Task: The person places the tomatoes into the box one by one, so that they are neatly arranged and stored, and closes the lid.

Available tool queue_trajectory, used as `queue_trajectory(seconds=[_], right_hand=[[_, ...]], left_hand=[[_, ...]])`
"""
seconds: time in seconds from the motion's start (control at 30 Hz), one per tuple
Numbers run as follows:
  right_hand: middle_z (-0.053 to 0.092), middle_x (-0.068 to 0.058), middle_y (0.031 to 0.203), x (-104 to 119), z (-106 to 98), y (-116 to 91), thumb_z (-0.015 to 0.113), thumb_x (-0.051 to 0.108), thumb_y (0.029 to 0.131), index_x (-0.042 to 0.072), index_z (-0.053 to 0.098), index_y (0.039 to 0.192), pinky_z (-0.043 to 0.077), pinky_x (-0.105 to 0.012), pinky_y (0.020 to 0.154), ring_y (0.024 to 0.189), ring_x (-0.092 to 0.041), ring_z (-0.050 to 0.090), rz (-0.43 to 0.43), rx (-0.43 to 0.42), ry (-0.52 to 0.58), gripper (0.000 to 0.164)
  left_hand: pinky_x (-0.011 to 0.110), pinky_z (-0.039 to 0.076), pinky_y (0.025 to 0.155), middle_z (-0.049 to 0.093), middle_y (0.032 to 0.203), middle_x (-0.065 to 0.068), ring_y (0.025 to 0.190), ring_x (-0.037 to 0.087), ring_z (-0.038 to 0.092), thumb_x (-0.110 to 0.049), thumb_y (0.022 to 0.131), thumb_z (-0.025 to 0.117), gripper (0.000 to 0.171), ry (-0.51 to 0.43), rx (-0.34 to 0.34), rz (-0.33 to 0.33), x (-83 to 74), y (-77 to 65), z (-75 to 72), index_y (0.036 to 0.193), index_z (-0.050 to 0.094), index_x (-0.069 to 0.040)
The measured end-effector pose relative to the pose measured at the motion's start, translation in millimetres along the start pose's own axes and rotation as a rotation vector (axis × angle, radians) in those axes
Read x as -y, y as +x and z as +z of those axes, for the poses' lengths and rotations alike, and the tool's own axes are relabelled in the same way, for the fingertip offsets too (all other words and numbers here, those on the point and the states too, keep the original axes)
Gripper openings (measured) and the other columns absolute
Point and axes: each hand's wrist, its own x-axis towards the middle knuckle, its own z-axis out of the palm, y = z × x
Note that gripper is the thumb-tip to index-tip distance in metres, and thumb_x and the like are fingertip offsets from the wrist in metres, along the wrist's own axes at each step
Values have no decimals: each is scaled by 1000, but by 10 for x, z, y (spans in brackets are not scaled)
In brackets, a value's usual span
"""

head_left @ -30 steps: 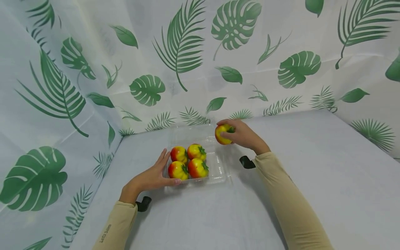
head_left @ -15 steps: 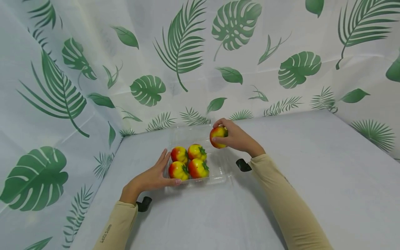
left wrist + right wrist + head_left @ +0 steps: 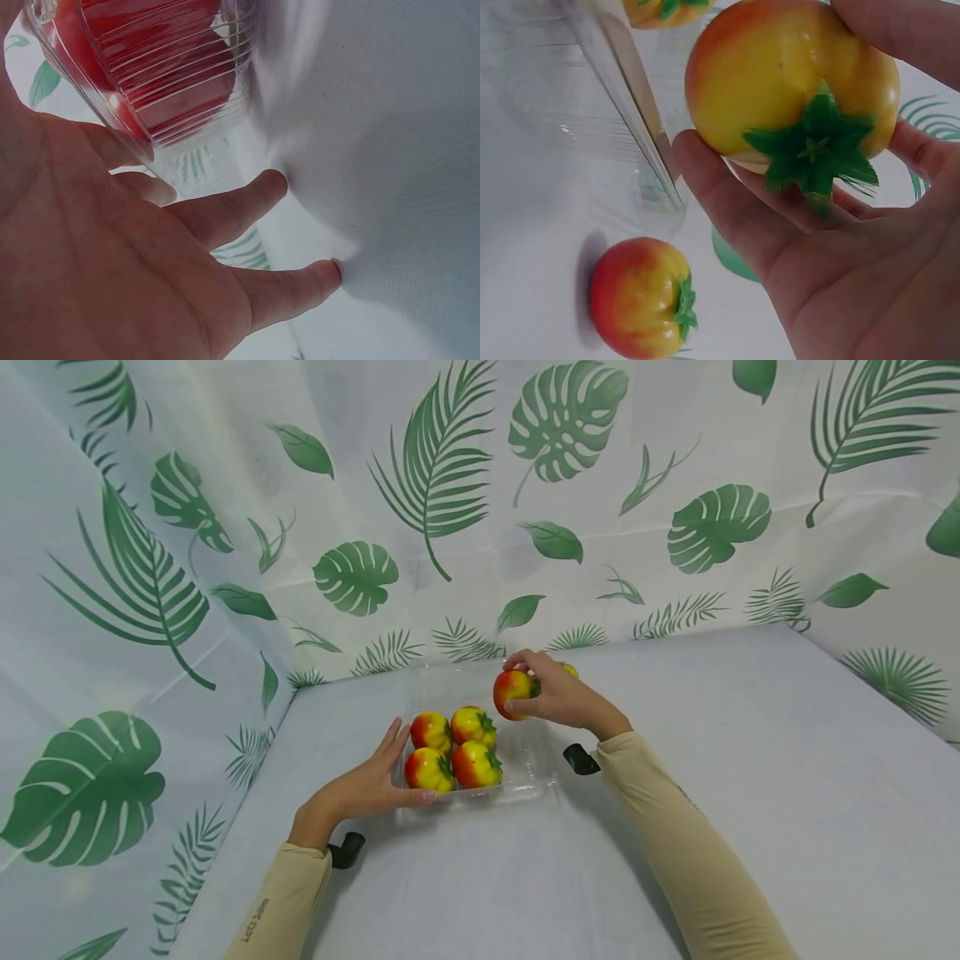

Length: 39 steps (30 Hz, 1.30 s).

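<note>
My right hand (image 3: 566, 697) grips a red-and-yellow tomato (image 3: 787, 75) with a green star-shaped calyx, thumb and fingers round its sides. In the head view, this tomato (image 3: 512, 695) is over the back right part of a clear plastic box (image 3: 525, 768). Several like tomatoes (image 3: 474, 764) sit in the box's left part, in two rows. My left hand (image 3: 367, 789) lies around the box's near left corner, its thumb along the front wall and its fingers spread by the left side. Seen from the left wrist, the fingers (image 3: 232, 214) are straight, and two fingertips reach the tabletop.
One more tomato (image 3: 641, 298) lies on the table outside the box, mostly hidden behind my right hand in the head view. The box's transparent lid (image 3: 457, 681) is folded back toward the leaf-print curtain (image 3: 450, 593). A pale cloth (image 3: 480, 885) covers the table.
My right hand has carried its tomato left and slightly nearer, over the box. The loose tomato behind that hand has come into sight. The left hand stays at the box.
</note>
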Motion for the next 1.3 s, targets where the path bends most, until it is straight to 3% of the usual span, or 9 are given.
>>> queue_trajectory(seconds=[0.2, 0.6, 0.93, 1.3], right_hand=[[58, -16, 137, -2, 21, -1, 80, 14, 92, 6, 54, 141, 59, -47, 96, 121, -36, 57, 4, 36, -21, 57], [62, -13, 141, -17, 124, 11, 80, 10, 92, 9, 58, 141, 52, -51, 107, 124, -32, 57, 43, 125, -128, 54], [61, -13, 134, 52, 153, 9, 82, 7, 91, 9, 62, 136, 54, -50, 105, 121, -32, 58, 57, 148, -237, 50], [65, -12, 135, 21, 121, 5, 81, 5, 91, 6, 64, 136, 50, -52, 110, 127, -34, 56, 22, 161, -257, 49]], left_hand=[[65, 20, 125, -15, 179, 9, 163, 41, 7, -67, 87, 80, 130, -2, 2, 5, -8, -9, -7, 173, 0, -12], [66, 22, 124, -15, 179, 9, 162, 42, 11, -69, 86, 79, 130, 13, 4, -9, -7, -5, 5, 174, 0, -13], [65, 21, 125, -16, 179, 9, 162, 42, 11, -69, 86, 78, 130, 15, 0, -5, -2, -11, -1, 174, 0, -13], [65, 21, 125, -16, 179, 9, 162, 42, 10, -69, 87, 79, 130, 19, 1, -6, 2, -5, 3, 174, 0, -12]])
